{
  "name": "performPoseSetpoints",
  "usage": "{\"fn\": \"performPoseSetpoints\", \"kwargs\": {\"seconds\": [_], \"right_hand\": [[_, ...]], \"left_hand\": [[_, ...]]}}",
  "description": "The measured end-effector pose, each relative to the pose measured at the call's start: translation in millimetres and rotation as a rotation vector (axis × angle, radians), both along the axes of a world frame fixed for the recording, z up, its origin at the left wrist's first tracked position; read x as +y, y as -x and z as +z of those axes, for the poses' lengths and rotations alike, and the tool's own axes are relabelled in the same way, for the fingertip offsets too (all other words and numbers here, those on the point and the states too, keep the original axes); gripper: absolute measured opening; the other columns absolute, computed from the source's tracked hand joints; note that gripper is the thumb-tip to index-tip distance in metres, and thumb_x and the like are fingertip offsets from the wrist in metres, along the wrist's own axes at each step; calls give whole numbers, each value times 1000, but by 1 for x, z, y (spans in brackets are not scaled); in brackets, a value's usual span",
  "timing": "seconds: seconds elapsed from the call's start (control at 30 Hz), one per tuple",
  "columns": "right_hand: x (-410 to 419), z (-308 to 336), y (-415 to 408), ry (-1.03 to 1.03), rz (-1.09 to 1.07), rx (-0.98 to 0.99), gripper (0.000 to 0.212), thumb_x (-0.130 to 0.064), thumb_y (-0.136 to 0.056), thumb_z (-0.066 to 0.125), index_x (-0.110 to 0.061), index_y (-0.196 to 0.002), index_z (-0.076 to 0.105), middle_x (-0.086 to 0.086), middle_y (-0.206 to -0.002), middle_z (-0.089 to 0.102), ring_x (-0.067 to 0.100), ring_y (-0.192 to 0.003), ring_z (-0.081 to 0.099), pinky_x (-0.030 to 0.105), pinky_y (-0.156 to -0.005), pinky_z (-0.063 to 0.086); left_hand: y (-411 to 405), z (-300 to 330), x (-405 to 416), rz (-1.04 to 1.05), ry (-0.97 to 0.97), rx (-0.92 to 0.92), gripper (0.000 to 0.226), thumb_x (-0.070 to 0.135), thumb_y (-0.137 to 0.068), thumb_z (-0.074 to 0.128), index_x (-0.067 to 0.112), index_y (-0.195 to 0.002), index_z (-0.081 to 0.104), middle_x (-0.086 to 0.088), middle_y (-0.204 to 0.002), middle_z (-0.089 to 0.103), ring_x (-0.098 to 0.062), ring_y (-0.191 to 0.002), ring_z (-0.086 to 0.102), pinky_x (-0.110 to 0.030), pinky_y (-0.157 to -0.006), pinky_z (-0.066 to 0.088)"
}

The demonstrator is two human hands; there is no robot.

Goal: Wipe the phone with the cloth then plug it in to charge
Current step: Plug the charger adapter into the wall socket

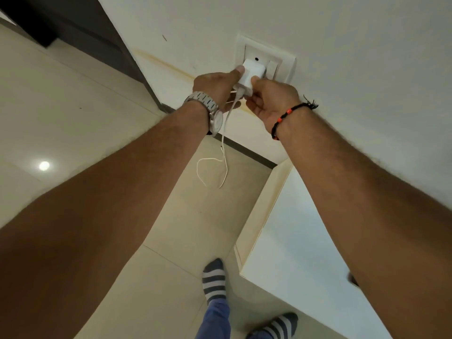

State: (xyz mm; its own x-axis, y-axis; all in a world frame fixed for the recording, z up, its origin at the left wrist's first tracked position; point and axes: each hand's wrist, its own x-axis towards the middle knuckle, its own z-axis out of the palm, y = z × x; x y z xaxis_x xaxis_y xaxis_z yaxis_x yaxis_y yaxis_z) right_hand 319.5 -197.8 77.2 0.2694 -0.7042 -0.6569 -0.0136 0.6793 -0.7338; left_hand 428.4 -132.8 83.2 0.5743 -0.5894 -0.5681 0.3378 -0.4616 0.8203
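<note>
White charger block sits against the wall socket plate, gripped from both sides: left hand with thumb on its left face, right hand with fingers curled round its lower right edge. White cable hangs from the block toward the tiled floor. Phone and cloth not in view. Pale tabletop lower right.
</note>
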Motion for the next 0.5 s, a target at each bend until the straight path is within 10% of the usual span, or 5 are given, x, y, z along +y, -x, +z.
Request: {"fn": "performPoseSetpoints", "kwargs": {"seconds": [0.17, 0.5], "right_hand": [[26, -10, 28, -37, 116, 108, 40, -42, -97, 65, -11, -123, 64, 10, -117, 69, 23, -107, 68, 38, -91, 59], [124, -47, 124, -238, 288, 30, 70, -58, -107, 29, -6, -112, 77, 20, -102, 75, 31, -93, 73, 39, -91, 54]], "left_hand": [[17, -26, 52, -193, -164, 170, 105, 92, -79, 22, 5, -107, 72, -14, -97, 80, -32, -96, 76, -49, -98, 54], [87, -2, 95, -48, 19, 534, 98, 83, -88, 33, -5, -121, 63, -29, -114, 72, -43, -103, 72, -56, -90, 58]]}}
